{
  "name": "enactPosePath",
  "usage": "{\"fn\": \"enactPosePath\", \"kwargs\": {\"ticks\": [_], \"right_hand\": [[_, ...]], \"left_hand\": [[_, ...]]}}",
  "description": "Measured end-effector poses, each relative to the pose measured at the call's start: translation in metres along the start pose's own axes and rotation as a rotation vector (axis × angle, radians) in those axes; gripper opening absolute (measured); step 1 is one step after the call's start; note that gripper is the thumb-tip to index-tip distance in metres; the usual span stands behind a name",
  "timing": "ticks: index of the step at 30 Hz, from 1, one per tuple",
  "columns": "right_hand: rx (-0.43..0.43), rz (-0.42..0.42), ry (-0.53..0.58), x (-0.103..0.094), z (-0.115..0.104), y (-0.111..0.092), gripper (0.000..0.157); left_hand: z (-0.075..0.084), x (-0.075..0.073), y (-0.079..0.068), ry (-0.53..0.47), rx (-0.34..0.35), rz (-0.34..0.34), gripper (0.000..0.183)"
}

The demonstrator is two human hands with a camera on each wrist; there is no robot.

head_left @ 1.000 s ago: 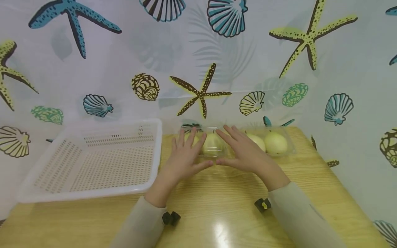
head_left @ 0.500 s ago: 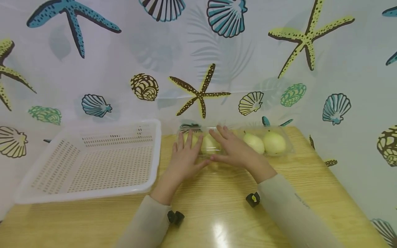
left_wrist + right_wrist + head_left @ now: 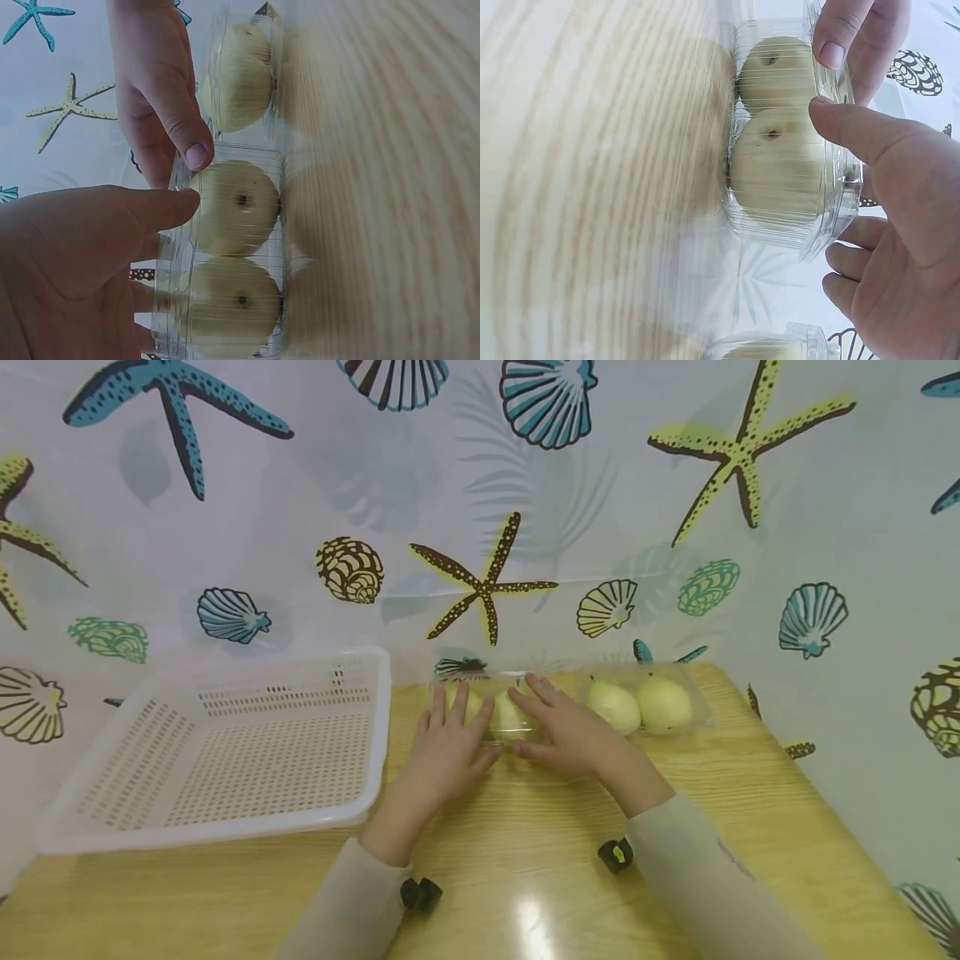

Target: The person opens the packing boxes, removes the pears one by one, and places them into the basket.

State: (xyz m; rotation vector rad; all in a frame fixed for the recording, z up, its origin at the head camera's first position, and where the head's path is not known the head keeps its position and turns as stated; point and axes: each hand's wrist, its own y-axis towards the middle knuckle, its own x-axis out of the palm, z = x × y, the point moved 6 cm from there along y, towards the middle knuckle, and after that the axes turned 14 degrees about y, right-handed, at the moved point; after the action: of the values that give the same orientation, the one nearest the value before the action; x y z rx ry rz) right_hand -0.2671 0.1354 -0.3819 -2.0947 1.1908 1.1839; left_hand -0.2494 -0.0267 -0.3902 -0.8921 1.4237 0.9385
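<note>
A clear plastic clamshell box (image 3: 276,157) holding two pale yellow pears (image 3: 234,304) stands at the back of the table. My left hand (image 3: 446,752) lies over its left part, fingers stretched across the lid and thumb at the front rim. Over the right part of the same box reaches my right hand (image 3: 573,731), its thumb at the front rim near the left thumb. In the right wrist view the other fingers of the right hand (image 3: 919,217) lie behind the lid's edge. Both hands partly cover the box in the head view.
A second clear box (image 3: 702,706) with two pears (image 3: 666,703) stands just right of the first. On the left is a white perforated plastic basket (image 3: 378,727). Behind the wooden table (image 3: 525,860) hangs a cloth (image 3: 420,468) printed with shells and starfish.
My right hand has shifted slightly left, showing more of the second box's pears. The left hand stays over the lid with its thumb drawn slightly left.
</note>
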Motion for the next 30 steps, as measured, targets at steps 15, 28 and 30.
{"fn": "enactPosePath", "kwargs": {"ticks": [15, 28, 30], "right_hand": [[-0.011, 0.037, -0.055, 0.000, -0.009, -0.027, 0.078], [-0.039, 0.055, -0.046, 0.000, -0.012, -0.045, 0.076], [-0.048, 0.056, -0.041, 0.000, -0.013, -0.047, 0.076]], "left_hand": [[0.010, -0.007, -0.022, 0.065, 0.090, 0.073, 0.065], [0.018, -0.010, -0.031, 0.096, 0.118, 0.092, 0.063], [0.019, -0.011, -0.034, 0.098, 0.120, 0.093, 0.063]]}}
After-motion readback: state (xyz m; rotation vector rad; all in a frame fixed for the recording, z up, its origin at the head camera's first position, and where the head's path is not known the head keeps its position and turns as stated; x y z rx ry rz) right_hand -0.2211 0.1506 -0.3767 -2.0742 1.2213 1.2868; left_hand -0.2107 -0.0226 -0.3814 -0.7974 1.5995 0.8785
